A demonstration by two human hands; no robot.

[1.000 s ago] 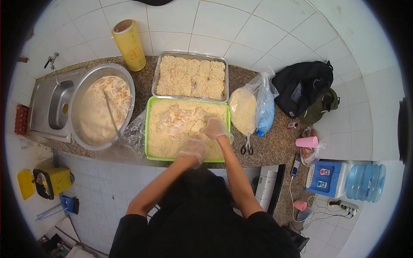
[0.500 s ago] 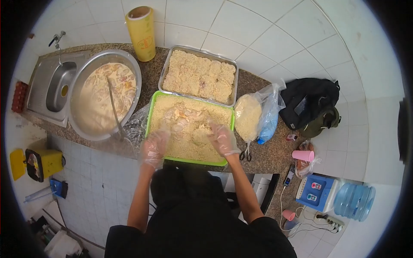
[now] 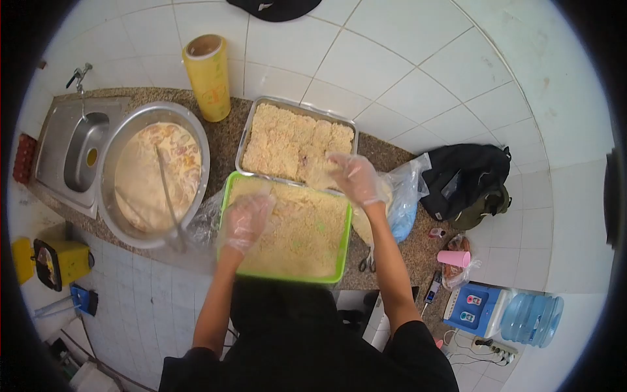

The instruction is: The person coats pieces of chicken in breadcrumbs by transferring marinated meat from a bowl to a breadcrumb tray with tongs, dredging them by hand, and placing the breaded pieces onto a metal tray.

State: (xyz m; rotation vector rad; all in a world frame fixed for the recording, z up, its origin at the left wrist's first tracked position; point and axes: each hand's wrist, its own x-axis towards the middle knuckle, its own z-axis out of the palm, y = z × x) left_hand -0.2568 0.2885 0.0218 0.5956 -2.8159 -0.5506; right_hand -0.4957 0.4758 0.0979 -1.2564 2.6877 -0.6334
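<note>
Both my hands wear clear plastic gloves. My right hand (image 3: 358, 178) is over the near right corner of a metal tray (image 3: 243, 138), its fingers closed on the edge of a crumb-coated piece of meat (image 3: 320, 174). Rows of similar coated pieces (image 3: 277, 134) fill that tray. My left hand (image 3: 248, 221) is low over the left side of a green-rimmed tray (image 3: 344, 251) of pale breadcrumbs (image 3: 294, 238). Its fingers look stretched forward, holding nothing I can see, though they are slightly blurred. Beside them a partly coated piece (image 3: 282, 204) lies in the crumbs.
Left of the trays stands a large metal basin (image 3: 108, 189) of meat in creamy batter, with a long-handled utensil (image 3: 168, 186). Behind is a yellow wrap roll (image 3: 210, 85). To the right are scissors (image 3: 368, 261), plastic bags (image 3: 408, 189), a black bag (image 3: 464, 173) and a pink cup (image 3: 454, 259).
My right hand has moved from the crumbs up to the metal tray with a coated piece. My left hand stays over the left of the crumbs. The view has tilted upward.
</note>
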